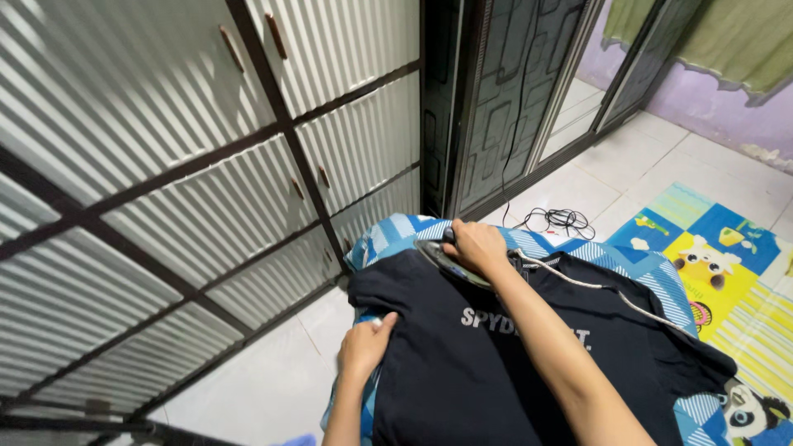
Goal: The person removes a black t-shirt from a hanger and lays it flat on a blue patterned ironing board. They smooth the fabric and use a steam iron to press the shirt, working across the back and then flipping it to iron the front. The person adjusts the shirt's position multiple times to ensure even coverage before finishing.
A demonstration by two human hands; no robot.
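Both hands work on a dark navy T-shirt (496,372) that is spread flat over a padded surface covered in a blue, white-striped patterned cloth (652,277). The right hand (477,245) is closed around the handle of a clothes iron (442,254), whose soleplate rests on the shirt near its upper edge, close to the far end of the blue cloth. A white cord (578,282) runs from the iron across the shirt toward the right. The left hand (363,347) lies on the near left edge of the shirt, fingers curled and pressing the fabric down; whether it pinches the cloth or only rests on it cannot be told. The two hands are well apart, with a stretch of dark fabric between them, and pale lettering shows on the shirt just beside the right forearm. To the left stands a wardrobe with ribbed white panels in dark frames (206,165). Beyond the iron, a black cable (557,220) lies coiled on the white tiled floor (273,388), and a colourful cartoon play mat (727,264) lies to the right.
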